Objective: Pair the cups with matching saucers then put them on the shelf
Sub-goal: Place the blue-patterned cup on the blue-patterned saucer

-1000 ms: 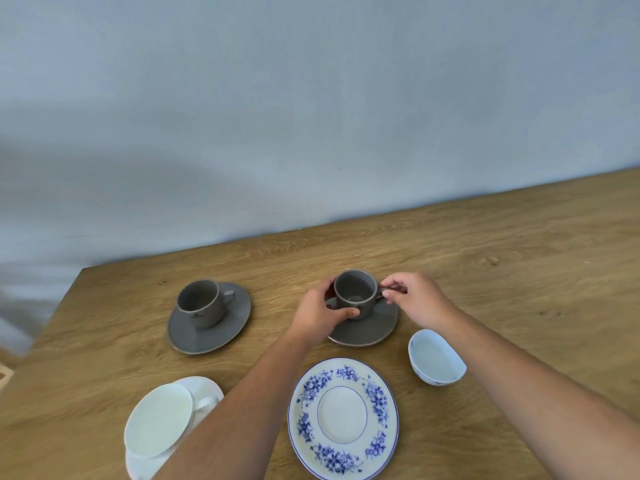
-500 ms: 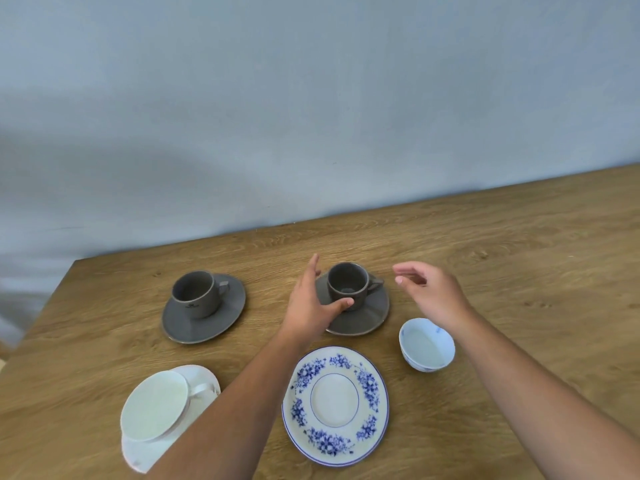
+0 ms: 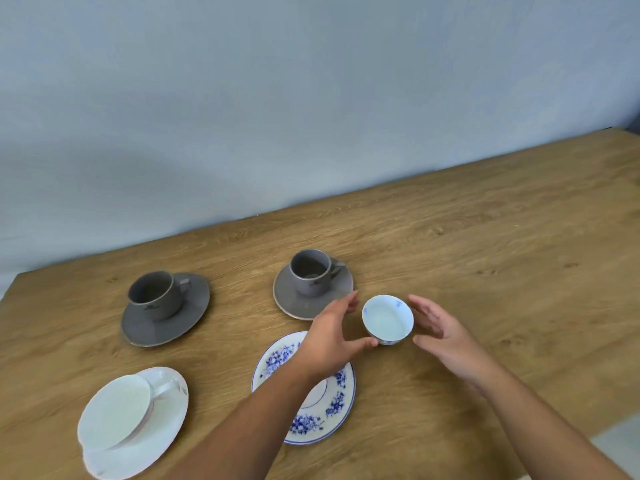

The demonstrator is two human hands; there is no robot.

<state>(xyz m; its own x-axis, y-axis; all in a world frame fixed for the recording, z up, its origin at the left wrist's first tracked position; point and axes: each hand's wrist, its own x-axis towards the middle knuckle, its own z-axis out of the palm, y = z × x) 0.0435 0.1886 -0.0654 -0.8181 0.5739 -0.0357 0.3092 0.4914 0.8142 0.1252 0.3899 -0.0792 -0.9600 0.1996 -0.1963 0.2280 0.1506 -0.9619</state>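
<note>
A small white cup with blue marks stands on the wooden table. My left hand is open just left of it, thumb near its base. My right hand is open just right of it, not touching. The blue floral saucer lies below, partly under my left forearm. Two grey cups sit on grey saucers: one pair at the left, one pair behind the hands. A white cup rests on a white saucer at the lower left.
A pale blue-grey wall runs along the table's far edge. The table's left corner is near the left grey pair. A light floor patch shows past the table's near right edge.
Both hands left the grey cup and saucer behind and came down to either side of the small white and blue cup. The camera view shifted.
</note>
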